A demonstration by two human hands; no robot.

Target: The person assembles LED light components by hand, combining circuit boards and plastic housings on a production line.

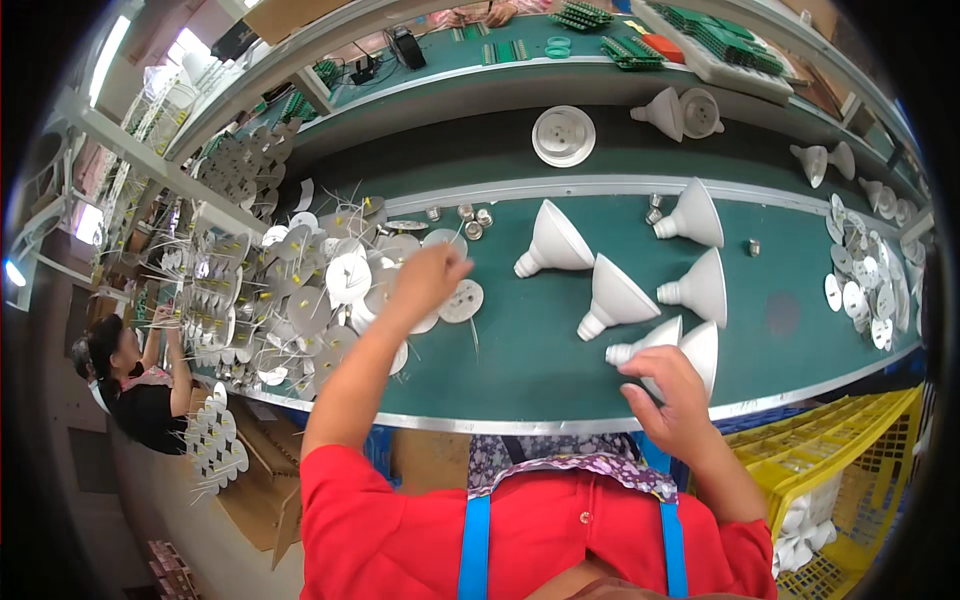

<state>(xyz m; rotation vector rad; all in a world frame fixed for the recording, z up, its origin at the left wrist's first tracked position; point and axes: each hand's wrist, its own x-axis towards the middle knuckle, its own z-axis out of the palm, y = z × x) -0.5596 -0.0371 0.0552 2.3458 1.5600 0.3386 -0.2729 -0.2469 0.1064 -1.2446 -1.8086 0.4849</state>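
Note:
My left hand [432, 283] is over the right edge of a heap of round white circuit discs [310, 270] with thin wires. Its fingers are curled together by a disc [445, 240]; whether they hold anything is hidden. Just to its right lies a loose disc [462, 301] with a wire trailing down. My right hand [672, 395] is closed around a white cone-shaped lamp housing [703, 352] near the front edge of the bench. Its fingertips reach over to a second lamp housing [650, 340] right beside it. Farther back lie more housings [617, 298], some tilted on their sides.
Small metal caps [470, 222] sit behind the housings. More wired discs [865, 270] are heaped at the right end. A yellow crate [840, 470] with white parts stands at lower right. Green circuit boards [635, 52] lie on the shelf behind. A co-worker [135, 375] is at the left.

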